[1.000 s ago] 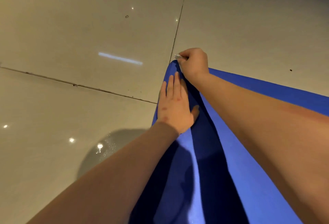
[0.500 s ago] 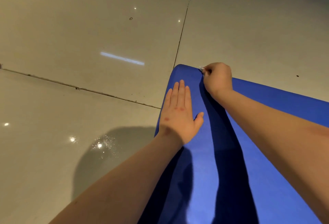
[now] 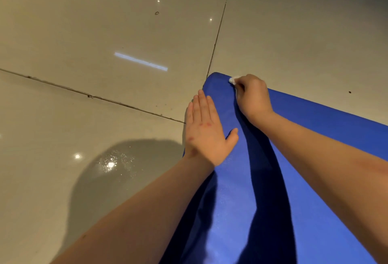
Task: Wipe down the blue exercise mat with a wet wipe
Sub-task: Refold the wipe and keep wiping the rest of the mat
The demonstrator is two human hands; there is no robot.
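Left hand [image 3: 206, 131] presses flat on the mat [image 3: 241, 200]; right hand [image 3: 253, 95], clutching seemingly a wet wipe [image 3: 232, 80], risks overrunning the edge just ahead onto floor [image 3: 105, 32]

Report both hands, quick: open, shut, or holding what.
Left hand: open, fingers straight, pressed flat on the mat.
Right hand: closed, gripping the wipe at the mat's far edge.

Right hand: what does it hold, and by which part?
The right hand grips a bunched white wet wipe inside its fist; only one end shows.
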